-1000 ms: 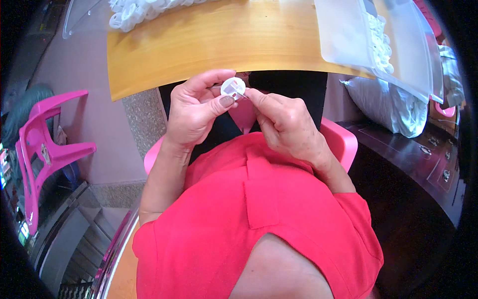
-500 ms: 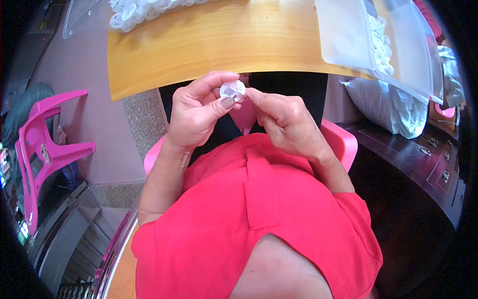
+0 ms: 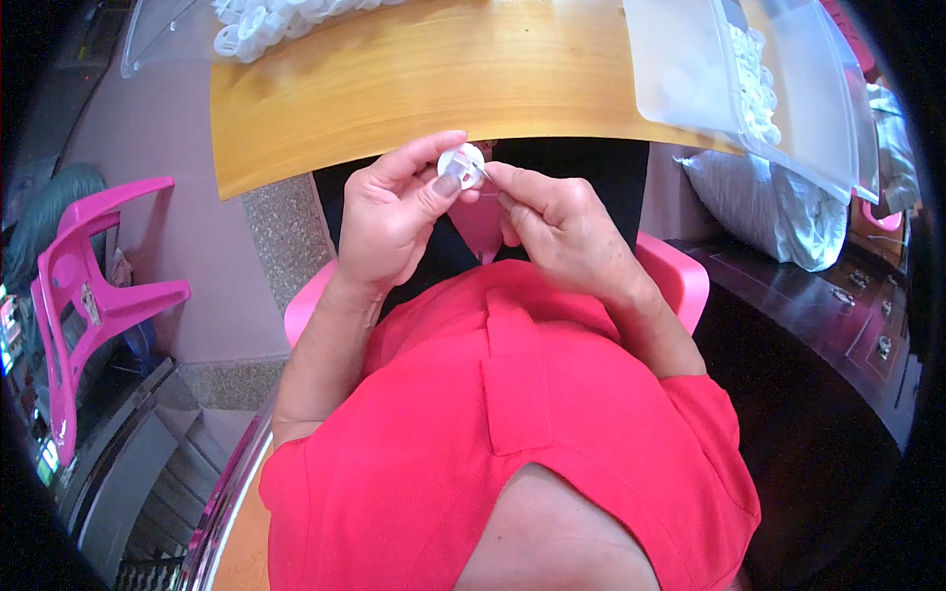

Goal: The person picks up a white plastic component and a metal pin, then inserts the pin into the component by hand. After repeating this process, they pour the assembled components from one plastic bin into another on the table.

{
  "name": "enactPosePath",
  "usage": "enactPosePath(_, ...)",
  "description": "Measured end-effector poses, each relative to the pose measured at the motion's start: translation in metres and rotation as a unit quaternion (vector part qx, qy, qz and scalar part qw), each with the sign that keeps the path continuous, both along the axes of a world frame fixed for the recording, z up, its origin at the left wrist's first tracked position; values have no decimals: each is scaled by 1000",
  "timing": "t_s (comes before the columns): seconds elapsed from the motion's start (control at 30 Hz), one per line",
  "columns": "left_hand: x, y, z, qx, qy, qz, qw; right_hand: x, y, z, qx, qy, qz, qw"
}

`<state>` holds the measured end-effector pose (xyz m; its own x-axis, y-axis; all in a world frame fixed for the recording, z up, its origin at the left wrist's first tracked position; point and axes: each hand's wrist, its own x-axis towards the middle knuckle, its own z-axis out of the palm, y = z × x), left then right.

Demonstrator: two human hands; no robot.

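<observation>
Holding a small white round part just below the near edge of the wooden table, the left hand pinches it between thumb and curled forefinger, the thumb pressed flat on its face. The right hand meets the part from the right, forefinger and thumb drawn together at its rim on something too small to make out; the other fingers are curled under. Compared with a second ago, the part sits a little more covered by the left thumb and the right fingertips have closed in against it; both hands are otherwise in the same spot under the table edge. Judged from this, the fitting work on the part is in hand and not finished. On the table's far left corner lies a heap of white rings beside a clear lid. At the table's right end stands a clear bin with more white pieces inside. Right of the table, lower down, a white sack rests on a dark cabinet. Left of the table, on the floor, stands a pink chair. Under the person, a pink seat shows at either side of the red shirt.
</observation>
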<state>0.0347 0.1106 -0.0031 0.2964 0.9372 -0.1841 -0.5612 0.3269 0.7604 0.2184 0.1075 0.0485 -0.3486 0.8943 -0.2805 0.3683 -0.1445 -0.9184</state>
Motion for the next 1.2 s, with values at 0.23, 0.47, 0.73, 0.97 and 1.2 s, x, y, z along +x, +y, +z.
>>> enactPosePath(0.23, 1, -1, 4, -24, -6, -8, 1000, 3, -10, -7, 258, -159, 22, 953)
enactPosePath(0.47, 3, -1, 5, -26, -2, 3, 1000, 1, -11, -4, 238, -207, 39, 948)
enactPosePath(0.73, 3, -2, 6, -51, -7, 5, 999, 1, -9, -6, 273, -214, 55, 936)
enactPosePath(0.97, 2, -5, 0, -3, 39, -4, 999, 3, -8, -1, 286, -285, 116, 908)
enactPosePath(1.2, 3, -8, -2, 39, 96, -8, 995, 6, 3, 10, 247, -320, 212, 890)
